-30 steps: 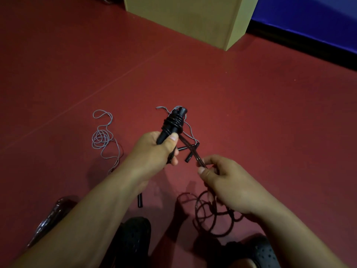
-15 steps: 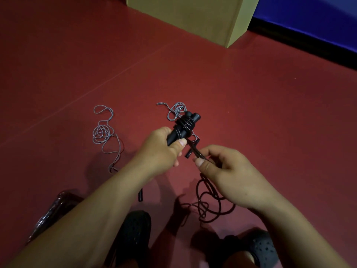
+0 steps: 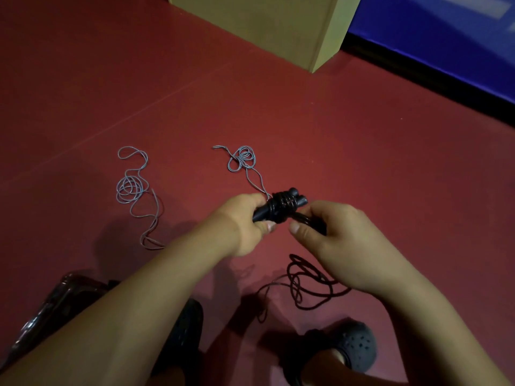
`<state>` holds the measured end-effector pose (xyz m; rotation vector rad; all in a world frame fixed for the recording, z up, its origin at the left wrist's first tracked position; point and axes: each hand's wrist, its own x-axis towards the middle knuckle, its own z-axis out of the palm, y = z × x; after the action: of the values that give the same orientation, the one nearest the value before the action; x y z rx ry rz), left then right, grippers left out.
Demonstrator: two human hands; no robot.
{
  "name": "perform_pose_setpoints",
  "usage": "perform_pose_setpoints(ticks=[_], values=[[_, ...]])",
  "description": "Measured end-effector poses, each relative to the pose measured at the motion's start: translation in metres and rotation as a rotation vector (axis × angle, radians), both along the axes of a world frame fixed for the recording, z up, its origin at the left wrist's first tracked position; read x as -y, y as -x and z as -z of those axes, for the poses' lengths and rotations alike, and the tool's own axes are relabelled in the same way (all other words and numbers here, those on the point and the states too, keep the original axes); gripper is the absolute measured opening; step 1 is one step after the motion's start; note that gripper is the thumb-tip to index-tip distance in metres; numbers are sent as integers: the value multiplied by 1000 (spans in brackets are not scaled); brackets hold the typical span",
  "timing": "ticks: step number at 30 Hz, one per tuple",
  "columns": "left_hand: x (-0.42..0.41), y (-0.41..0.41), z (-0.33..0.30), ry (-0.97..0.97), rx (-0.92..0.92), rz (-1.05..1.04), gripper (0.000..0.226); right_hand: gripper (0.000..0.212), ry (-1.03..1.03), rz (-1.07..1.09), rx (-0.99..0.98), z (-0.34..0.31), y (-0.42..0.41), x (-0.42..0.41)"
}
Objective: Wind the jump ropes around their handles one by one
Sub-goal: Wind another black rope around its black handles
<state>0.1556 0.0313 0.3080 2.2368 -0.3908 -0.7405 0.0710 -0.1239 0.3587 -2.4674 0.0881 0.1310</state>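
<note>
Head view: black rope going onto paired handles.
Left hand (image 3: 245, 221) clenches the black handles (image 3: 281, 206); right hand (image 3: 334, 240), at three o'clock, pinches the black rope (image 3: 306, 285).

I see a red floor (image 3: 362, 168) carrying two grey rope tangles (image 3: 131, 188) (image 3: 242, 160), loose black rope (image 3: 309, 285) and a tan box (image 3: 262, 23).

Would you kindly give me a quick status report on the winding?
Left hand grips black paired handles. Right hand feeds black rope; slack remains on floor. Nothing obstructing.
</note>
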Motion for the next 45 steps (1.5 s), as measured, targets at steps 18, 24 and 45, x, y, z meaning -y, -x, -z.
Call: perform_pose_setpoints(ticks=[18,24,45], values=[[2,34,-14,-74,10,192,11,11,58,183,230,29,1,7],[-12,51,-24,-1,-102,220,7,30,-90,339,125,16,7,18],[-33,34,-38,567,-280,-127,10,18,-824,417,-143,41,-20,-23]])
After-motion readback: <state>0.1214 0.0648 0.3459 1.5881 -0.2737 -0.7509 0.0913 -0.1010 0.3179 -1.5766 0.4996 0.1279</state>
